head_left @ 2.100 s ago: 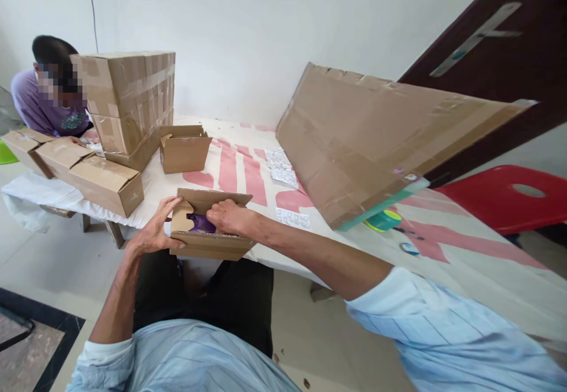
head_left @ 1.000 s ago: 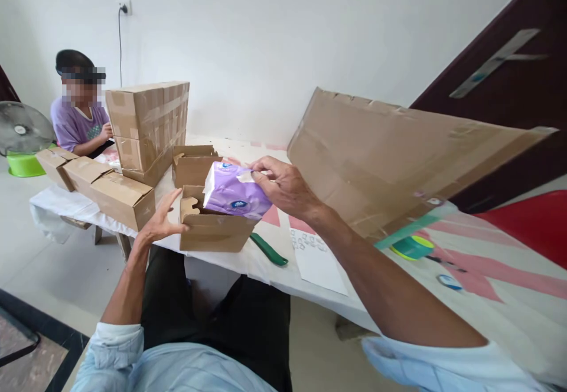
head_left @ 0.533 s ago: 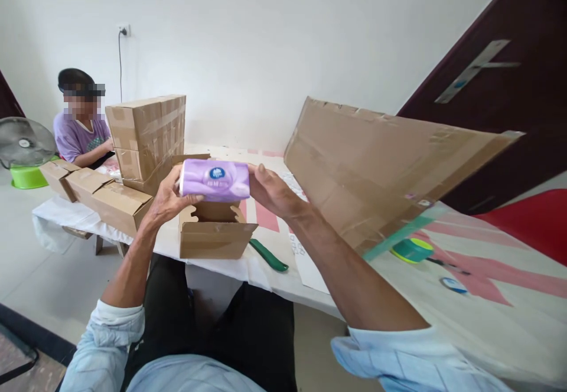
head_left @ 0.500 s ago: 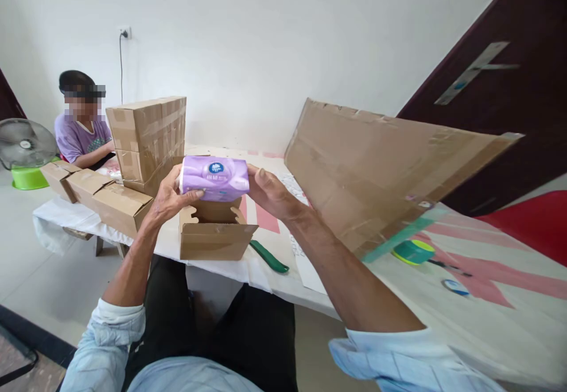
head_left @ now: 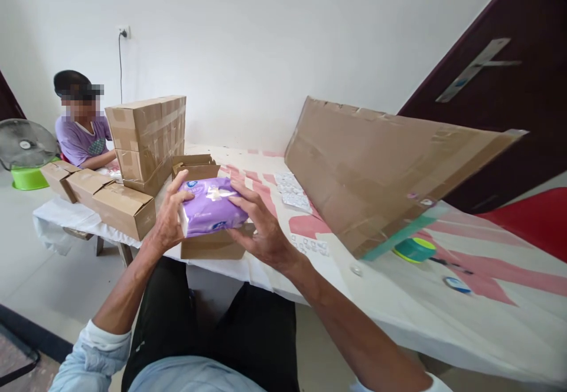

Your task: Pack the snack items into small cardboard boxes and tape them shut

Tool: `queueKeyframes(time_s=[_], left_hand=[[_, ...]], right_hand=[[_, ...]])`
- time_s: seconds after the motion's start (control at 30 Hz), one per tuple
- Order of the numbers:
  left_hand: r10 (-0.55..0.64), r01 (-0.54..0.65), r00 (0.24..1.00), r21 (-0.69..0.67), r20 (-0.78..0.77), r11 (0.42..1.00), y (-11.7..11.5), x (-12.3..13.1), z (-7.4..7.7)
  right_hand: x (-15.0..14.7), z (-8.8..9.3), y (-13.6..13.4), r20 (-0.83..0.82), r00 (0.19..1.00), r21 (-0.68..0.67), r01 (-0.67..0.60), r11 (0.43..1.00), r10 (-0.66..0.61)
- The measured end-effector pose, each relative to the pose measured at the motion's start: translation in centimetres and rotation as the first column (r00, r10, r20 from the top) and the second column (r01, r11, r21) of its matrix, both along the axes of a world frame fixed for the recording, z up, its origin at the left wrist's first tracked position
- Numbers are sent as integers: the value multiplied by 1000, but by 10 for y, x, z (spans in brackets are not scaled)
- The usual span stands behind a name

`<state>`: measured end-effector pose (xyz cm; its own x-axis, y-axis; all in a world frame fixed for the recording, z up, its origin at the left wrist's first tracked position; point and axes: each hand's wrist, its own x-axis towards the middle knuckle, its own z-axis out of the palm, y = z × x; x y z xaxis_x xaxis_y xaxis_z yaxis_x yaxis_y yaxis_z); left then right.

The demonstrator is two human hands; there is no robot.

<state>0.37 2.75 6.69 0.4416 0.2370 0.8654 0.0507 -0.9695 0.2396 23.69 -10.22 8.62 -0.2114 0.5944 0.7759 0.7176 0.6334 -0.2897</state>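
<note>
Between my two hands is a purple pack of tissues (head_left: pixel 210 208), tilted so its broad printed face shows. My left hand (head_left: pixel 169 212) grips its left end, thumb on the upper face. At the right end, my right hand (head_left: pixel 261 224) has its fingers over the top edge and its thumb underneath. Just below the pack stands an open cardboard box (head_left: pixel 208 249), its inside mostly hidden by the pack and my hands.
Closed small boxes (head_left: pixel 121 206) line the table's left edge beside a taped stack of boxes (head_left: pixel 146 138). A large cardboard sheet (head_left: pixel 381 167) leans at the right, near a tape roll (head_left: pixel 414 250). A person (head_left: pixel 84 126) sits far left by a fan (head_left: pixel 26 144).
The tissue pack has come down and turned, showing its broad face. My right hand has moved from its end to a grip over its top edge.
</note>
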Motion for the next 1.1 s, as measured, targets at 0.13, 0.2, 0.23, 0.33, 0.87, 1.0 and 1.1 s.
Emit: queueKeyframes(time_s=[0.13, 0.2, 0.23, 0.33, 0.87, 1.0, 1.1], left_hand=[[97, -98, 995, 48, 8, 994, -10, -5, -19], [146, -148, 989, 92, 25, 985, -14, -7, -27], [152, -155, 988, 119, 36, 981, -17, -8, -30], [81, -89, 995, 159, 52, 983, -23, -8, -34], [-398, 307, 914, -781, 82, 544, -67, -30, 0], [-534, 332, 826, -922, 182, 199, -80, -19, -11], [-413, 333, 867, -941, 278, 66, -98, -4, -25]], right_hand=[[-6, -22, -17, -82, 994, 3, 70, 998, -69], [-9, -28, -24, -227, 972, -65, 44, 997, -58], [-10, -29, -27, -309, 950, -117, 10, 993, -46], [-15, -27, -34, -490, 871, -272, -104, 957, -45], [-10, -15, -68, -621, 765, -455, -177, 873, -169], [-13, -11, -74, -566, 822, -538, -319, 780, -55], [-12, -13, -73, -482, 872, -478, -184, 859, -82]])
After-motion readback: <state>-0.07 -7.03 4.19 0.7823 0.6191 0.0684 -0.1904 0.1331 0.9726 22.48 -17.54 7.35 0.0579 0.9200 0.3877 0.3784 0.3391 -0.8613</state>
